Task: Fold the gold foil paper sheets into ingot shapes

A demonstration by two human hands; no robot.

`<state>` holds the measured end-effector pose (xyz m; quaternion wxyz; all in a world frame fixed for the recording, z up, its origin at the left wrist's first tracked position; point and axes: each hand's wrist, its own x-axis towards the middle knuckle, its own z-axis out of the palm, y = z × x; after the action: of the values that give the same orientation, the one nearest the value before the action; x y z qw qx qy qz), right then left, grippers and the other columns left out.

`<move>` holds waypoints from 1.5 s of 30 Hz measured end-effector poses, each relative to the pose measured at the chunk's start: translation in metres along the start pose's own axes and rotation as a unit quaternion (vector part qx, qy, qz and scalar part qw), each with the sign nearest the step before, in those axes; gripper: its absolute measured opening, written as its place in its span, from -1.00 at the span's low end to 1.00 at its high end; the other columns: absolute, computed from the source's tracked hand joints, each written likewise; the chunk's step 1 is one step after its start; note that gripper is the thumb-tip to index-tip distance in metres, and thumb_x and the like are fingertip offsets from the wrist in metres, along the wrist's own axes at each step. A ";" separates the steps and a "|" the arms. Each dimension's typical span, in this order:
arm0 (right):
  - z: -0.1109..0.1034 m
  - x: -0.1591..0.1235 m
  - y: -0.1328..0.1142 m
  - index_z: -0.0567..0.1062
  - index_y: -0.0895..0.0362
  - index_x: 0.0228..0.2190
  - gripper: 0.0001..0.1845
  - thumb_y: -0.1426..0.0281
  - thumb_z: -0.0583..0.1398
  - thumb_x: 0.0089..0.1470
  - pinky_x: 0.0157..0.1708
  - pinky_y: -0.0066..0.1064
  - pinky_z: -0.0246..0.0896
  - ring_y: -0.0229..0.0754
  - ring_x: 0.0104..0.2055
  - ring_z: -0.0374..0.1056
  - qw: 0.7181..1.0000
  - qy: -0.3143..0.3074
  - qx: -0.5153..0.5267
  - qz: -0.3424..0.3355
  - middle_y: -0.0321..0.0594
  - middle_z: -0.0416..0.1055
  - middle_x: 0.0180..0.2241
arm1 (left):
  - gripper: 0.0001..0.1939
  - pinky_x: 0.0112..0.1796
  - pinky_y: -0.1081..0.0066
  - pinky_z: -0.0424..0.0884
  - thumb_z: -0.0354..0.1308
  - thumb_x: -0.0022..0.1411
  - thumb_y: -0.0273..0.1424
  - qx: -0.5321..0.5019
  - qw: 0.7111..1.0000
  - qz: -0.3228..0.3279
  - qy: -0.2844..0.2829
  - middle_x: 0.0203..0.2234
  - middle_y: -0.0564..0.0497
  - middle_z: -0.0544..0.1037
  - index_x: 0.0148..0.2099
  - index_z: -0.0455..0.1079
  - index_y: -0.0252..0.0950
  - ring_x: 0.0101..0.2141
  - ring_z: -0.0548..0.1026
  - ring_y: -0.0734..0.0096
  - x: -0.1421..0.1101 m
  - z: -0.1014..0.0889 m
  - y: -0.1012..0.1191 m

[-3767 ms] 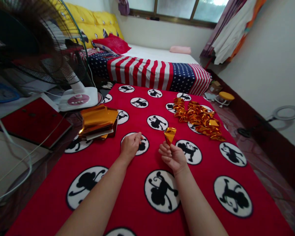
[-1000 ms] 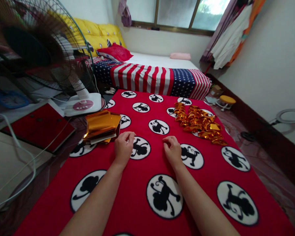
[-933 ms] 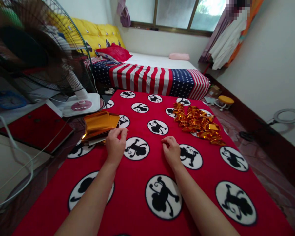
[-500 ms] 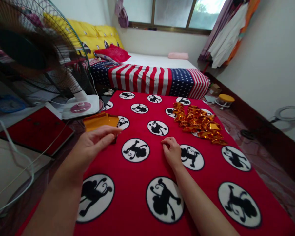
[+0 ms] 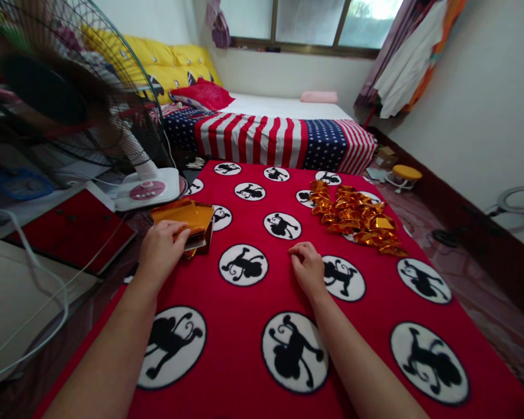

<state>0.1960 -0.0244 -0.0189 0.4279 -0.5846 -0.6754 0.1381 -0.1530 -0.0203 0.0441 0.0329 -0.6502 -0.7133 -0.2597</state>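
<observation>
My left hand [image 5: 163,247] is at the near edge of a stack of gold foil paper [image 5: 192,215], on the left side of the red cloth. Its thumb and fingers are closed on the stack's corner; how many sheets they pinch is hidden. Dark and pale layers show under the top sheet. My right hand [image 5: 308,266] rests on the cloth near the middle, fingers curled together, with nothing visible in it. Farther off to the right lies a pile of folded gold foil pieces [image 5: 353,215], shiny and ingot-like, apart from both hands.
The red cloth [image 5: 227,326] with monkey circles covers the work surface. A fan [image 5: 152,186] stands at the left beside a red panel [image 5: 70,233]. Beyond the far edge is a bed with a striped, starred cover [image 5: 262,139]. A yellow stool [image 5: 406,173] sits at right.
My left hand has come down and back onto the gold foil stack, its fingers closing at the edge. My right hand has stayed in place.
</observation>
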 end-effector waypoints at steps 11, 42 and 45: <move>0.001 0.000 0.002 0.53 0.09 -0.44 -0.80 0.53 0.11 0.00 -0.19 -0.33 0.21 -0.16 -0.26 0.37 1.000 -0.002 0.007 -0.001 -0.22 0.44 -0.33 | -0.63 0.13 0.19 0.29 -0.01 0.23 -0.37 -0.020 0.999 0.045 0.007 0.03 -0.15 0.52 -0.04 0.53 -0.33 0.07 0.45 0.19 -0.021 0.037 -0.034; 0.001 -0.001 0.000 0.52 0.08 -0.42 -0.84 0.49 0.13 0.03 -0.18 -0.32 0.24 -0.16 -0.26 0.37 1.000 -0.005 0.012 0.002 -0.22 0.43 -0.32 | -0.68 -0.15 0.35 0.37 -0.02 0.30 -0.36 -0.037 0.994 0.056 0.086 -0.14 -0.03 0.62 -0.04 0.52 -0.19 -0.16 0.55 0.24 -0.029 -0.004 0.046; -0.003 -0.005 -0.009 0.48 0.07 -0.15 -0.72 0.40 0.21 0.04 -0.18 -0.30 0.30 -0.16 -0.24 0.37 0.997 -0.018 0.064 -0.030 -0.16 0.39 -0.14 | -0.72 -0.18 0.39 0.36 0.02 0.29 -0.39 -0.076 0.985 0.158 -0.004 -0.21 -0.04 0.63 -0.09 0.54 -0.18 -0.21 0.55 0.27 -0.047 0.005 0.096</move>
<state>0.1916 -0.0322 -0.0127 0.4560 -0.5326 -0.6903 0.1787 -0.0537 -0.0595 0.0531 0.0216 -0.7562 -0.5799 -0.3023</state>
